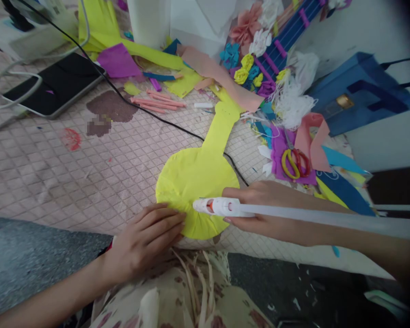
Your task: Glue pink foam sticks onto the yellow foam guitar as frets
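A yellow paper-covered banjo-shaped piece (200, 175) lies on the table, its round body near me and its narrow neck pointing away. Gathered pleats of paper show on the near part of the disc. My left hand (150, 232) holds the disc's near left rim, fingers together over the edge and the thumb hidden. In my right hand (259, 205) is a white hot glue gun (218, 207), with a long pale glue stick running out of its back across my forearm. Its nozzle points at the middle of the pleated area; whether it touches cannot be made out.
A black cable (157, 119) passes under the yellow neck. Scissors (295, 163) with red and yellow handles lie on purple paper at right, near a blue bag (362, 93). Pink sticks (159, 101), paper scraps, paper flowers (244, 68) and a tablet (56, 84) lie farther back.
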Tool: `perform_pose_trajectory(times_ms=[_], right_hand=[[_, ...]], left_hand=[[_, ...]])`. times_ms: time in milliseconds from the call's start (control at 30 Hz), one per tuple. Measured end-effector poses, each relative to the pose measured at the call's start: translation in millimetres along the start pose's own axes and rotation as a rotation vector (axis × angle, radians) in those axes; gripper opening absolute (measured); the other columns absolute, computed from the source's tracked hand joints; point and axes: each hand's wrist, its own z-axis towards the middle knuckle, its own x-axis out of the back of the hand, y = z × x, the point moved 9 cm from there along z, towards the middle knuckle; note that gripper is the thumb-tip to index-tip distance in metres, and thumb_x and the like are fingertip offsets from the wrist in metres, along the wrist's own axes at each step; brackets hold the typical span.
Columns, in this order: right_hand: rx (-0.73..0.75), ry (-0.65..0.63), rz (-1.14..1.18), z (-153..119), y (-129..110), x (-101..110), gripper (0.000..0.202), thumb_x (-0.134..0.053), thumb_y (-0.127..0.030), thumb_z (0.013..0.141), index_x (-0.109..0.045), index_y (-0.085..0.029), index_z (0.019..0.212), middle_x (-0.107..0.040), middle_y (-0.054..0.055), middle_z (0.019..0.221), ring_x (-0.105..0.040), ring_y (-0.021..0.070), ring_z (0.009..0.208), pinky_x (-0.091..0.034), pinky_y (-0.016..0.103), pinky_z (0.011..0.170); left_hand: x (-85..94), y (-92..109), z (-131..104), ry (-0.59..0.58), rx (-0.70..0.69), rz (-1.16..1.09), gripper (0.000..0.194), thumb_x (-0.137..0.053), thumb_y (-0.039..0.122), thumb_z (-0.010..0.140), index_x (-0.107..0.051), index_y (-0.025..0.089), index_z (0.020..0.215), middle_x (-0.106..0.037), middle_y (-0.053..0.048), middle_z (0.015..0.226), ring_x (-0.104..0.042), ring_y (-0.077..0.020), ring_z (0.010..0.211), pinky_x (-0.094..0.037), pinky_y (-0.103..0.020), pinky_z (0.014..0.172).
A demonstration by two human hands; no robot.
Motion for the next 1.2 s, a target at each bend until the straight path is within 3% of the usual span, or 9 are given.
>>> perform_pose_trajectory(times_ms=[200, 433, 667, 767, 1000, 1200], right_hand=[[0.080, 0.132, 0.130, -12.2, 7.0, 2.9, 0.019, -0.046, -0.038, 0.089, -0.056, -0.021, 0.086, -0.061, 0.000, 0.069, -0.054, 0.0145, 0.058, -0.027, 0.025, 0.051], [-0.012, 0.221, 0.267, -27.8, 37.1, 7.6, 0.041, -0.039, -0.052, 0.089, -0.063, -0.020, 0.097, -0.065, 0.003, 0.069, -0.059, 0.0212, 0.063, -0.041, 0.029, 0.059], [-0.032, 0.177, 0.347, -23.3, 34.6, -1.5, 0.043, -0.041, -0.051, 0.089, -0.060, -0.020, 0.112, -0.070, 0.006, 0.097, -0.064, 0.0236, 0.083, -0.042, 0.028, 0.065], [0.002, 0.165, 0.363, -19.5, 30.1, -2.4, 0.041, -0.041, -0.050, 0.090, -0.060, -0.020, 0.110, -0.069, 0.006, 0.101, -0.063, 0.0227, 0.084, -0.041, 0.027, 0.067], [-0.020, 0.152, 0.323, -17.6, 27.6, -3.0, 0.041, -0.040, -0.053, 0.089, -0.062, -0.019, 0.096, -0.068, 0.003, 0.082, -0.061, 0.0180, 0.070, -0.036, 0.025, 0.056], [-0.029, 0.160, 0.147, -15.0, 22.1, 2.1, 0.043, -0.036, -0.052, 0.091, -0.058, -0.017, 0.081, -0.062, 0.004, 0.072, -0.055, 0.0157, 0.061, -0.030, 0.026, 0.052]], left_hand=[[1.1, -0.2, 2.4, -0.012, 0.012, -0.005, 0.028, -0.064, 0.010, 0.080, -0.060, 0.011, 0.108, -0.065, -0.010, 0.115, -0.055, -0.0229, 0.109, -0.045, -0.043, 0.097], [1.7, 0.2, 4.1, -0.017, 0.020, -0.018, 0.028, -0.064, 0.010, 0.080, -0.060, 0.011, 0.108, -0.066, -0.010, 0.113, -0.056, -0.0226, 0.109, -0.045, -0.043, 0.097], [2.0, 0.3, 3.5, -0.014, 0.020, -0.006, 0.029, -0.066, 0.009, 0.079, -0.060, 0.010, 0.107, -0.066, -0.009, 0.114, -0.055, -0.0236, 0.109, -0.045, -0.044, 0.095], [3.4, 0.9, 3.7, -0.008, 0.018, -0.005, 0.028, -0.065, 0.009, 0.079, -0.060, 0.011, 0.107, -0.066, -0.009, 0.114, -0.056, -0.0236, 0.108, -0.046, -0.044, 0.094], [1.6, -0.5, 3.4, -0.010, 0.030, -0.015, 0.027, -0.063, 0.010, 0.081, -0.060, 0.012, 0.108, -0.066, -0.009, 0.114, -0.056, -0.0223, 0.108, -0.046, -0.044, 0.095], [0.0, -1.7, 1.7, -0.018, 0.034, -0.009, 0.028, -0.062, 0.011, 0.082, -0.060, 0.012, 0.110, -0.066, -0.010, 0.113, -0.056, -0.0225, 0.110, -0.046, -0.043, 0.096]])
